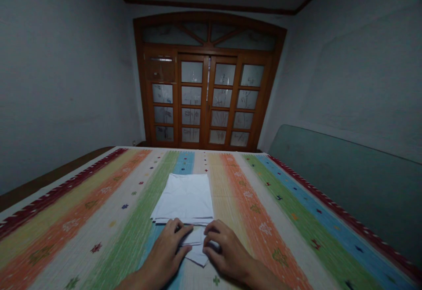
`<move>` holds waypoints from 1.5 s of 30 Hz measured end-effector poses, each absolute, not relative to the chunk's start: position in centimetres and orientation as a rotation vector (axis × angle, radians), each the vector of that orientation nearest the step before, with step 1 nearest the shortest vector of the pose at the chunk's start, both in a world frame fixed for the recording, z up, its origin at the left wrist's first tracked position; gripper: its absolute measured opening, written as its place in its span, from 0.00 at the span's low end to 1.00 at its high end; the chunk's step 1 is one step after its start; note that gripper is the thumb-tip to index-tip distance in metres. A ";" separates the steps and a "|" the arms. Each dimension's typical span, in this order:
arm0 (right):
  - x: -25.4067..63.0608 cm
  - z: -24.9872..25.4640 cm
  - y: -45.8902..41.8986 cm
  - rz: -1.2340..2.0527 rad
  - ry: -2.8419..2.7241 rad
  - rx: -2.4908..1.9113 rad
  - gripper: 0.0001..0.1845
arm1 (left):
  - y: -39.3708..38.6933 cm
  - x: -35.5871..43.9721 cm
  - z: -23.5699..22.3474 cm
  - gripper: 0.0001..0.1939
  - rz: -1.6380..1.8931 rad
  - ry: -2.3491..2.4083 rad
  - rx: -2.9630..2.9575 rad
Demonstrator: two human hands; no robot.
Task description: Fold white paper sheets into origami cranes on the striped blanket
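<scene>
A folded white cloth lies flat on a bed covered by a striped, many-coloured sheet. Its near edge shows several stacked layers. Just in front of it lies a smaller white folded piece. My left hand rests on the left part of that piece, fingers stretched and pressing down on it. My right hand sits on its right side, with the fingers curled and pinching its edge.
The bed fills the lower view. A wooden floor strip runs along the left. A grey-green panel leans on the right wall. Wooden doors with frosted glass panes close the far end.
</scene>
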State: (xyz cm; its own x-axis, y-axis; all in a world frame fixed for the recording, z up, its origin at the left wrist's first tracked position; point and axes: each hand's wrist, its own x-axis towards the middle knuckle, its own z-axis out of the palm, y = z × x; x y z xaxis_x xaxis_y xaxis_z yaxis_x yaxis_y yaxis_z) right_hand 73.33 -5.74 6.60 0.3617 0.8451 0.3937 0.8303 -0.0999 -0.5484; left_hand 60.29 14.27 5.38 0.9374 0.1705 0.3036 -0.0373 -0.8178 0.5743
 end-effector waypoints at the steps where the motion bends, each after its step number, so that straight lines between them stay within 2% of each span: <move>1: 73.2 6.8 -5.7 0.038 -1.442 -1.912 0.08 | 14.3 60.3 5.2 0.22 0.466 0.075 2.500; 5: 73.0 7.3 -5.7 0.088 -1.399 -1.936 0.11 | 14.3 60.3 5.4 0.18 0.448 0.017 2.491; 10: 73.2 7.6 -5.4 0.136 -1.339 -1.995 0.24 | 14.4 60.5 5.5 0.22 0.451 0.069 2.440; 16: 73.3 7.2 -4.8 0.120 -1.320 -2.088 0.14 | 14.2 60.7 6.2 0.20 0.371 0.145 2.370; 20: 73.3 7.2 -4.7 0.098 -1.273 -2.067 0.12 | 13.8 60.6 6.9 0.20 0.345 0.191 2.351; 23: 73.3 7.1 -4.7 0.084 -1.251 -2.042 0.11 | 13.6 60.5 7.1 0.16 0.347 0.192 2.360; 27: 73.4 6.9 -4.7 0.030 -1.277 -2.003 0.13 | 13.5 60.3 7.1 0.12 0.396 0.137 2.423; 40: 73.1 6.5 -6.0 -0.142 -1.610 -1.929 0.17 | 13.9 59.9 5.9 0.09 0.725 -0.360 2.922; 45: 72.4 6.7 -6.4 -0.120 -1.632 -1.987 0.12 | 13.5 59.8 6.4 0.08 0.692 -0.521 3.010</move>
